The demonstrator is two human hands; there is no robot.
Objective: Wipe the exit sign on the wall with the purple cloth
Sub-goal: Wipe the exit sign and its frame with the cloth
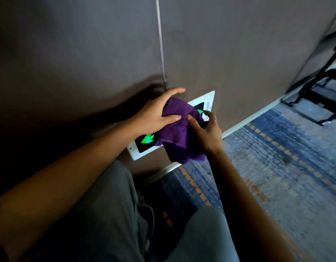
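Observation:
The exit sign (144, 143) is a white-framed black panel with glowing green arrows, set low in the brown wall just above the floor. A bunched purple cloth (179, 129) hangs in front of the sign's middle and hides it. My left hand (155, 112) grips the cloth's upper part, thumb pressed over the fabric and fingers stretched behind it toward the wall. My right hand (205, 133) pinches the cloth's right side near the sign's right end. Whether the cloth touches the sign cannot be told.
A pale vertical seam strip (160, 40) runs down the wall above the sign. A white baseboard (258, 114) meets blue patterned carpet (276, 167). Black metal chair legs (318, 87) stand at the far right. My grey-trousered knees (110, 214) are close to the wall.

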